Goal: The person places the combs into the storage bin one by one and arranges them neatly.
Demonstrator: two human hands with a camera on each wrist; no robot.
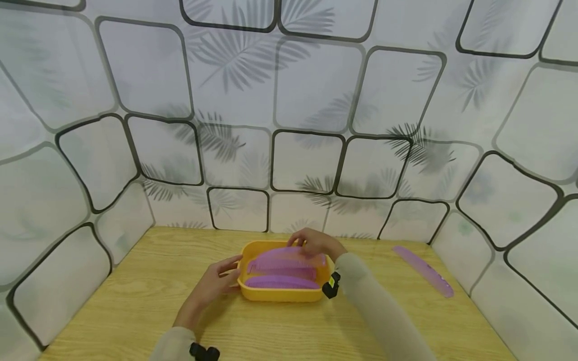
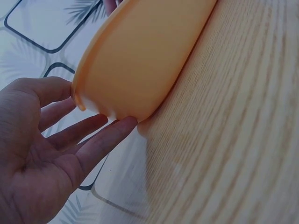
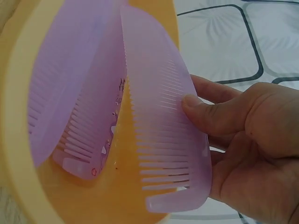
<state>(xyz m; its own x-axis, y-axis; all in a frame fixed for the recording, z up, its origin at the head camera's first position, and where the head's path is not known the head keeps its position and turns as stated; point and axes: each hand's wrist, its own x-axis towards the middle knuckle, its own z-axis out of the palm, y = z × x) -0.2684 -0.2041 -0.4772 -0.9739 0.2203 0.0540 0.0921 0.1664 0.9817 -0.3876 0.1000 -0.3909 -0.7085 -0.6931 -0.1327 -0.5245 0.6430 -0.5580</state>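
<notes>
A yellow plastic basket (image 1: pixel 282 296) stands on the wooden table. My right hand (image 1: pixel 318 244) reaches over its far side and pinches a purple comb (image 3: pixel 163 107) between thumb and fingers along the comb's back. The held comb is tilted, its teeth facing into the basket. Below and beside it two more purple combs lie inside, one nearer comb (image 1: pixel 282 282) along the front wall and another comb (image 3: pixel 96 112) with small printed marks. At the basket's left end, my left hand (image 1: pixel 214 283) touches the outer wall and rim with extended fingers (image 2: pixel 96 140).
Farther right on the table (image 1: pixel 158 296) lies another purple comb (image 1: pixel 424 271), slanted, apart from the basket. A patterned white cloth (image 1: pixel 311 160) with dark outlines and leaf prints rises behind the table and along both sides.
</notes>
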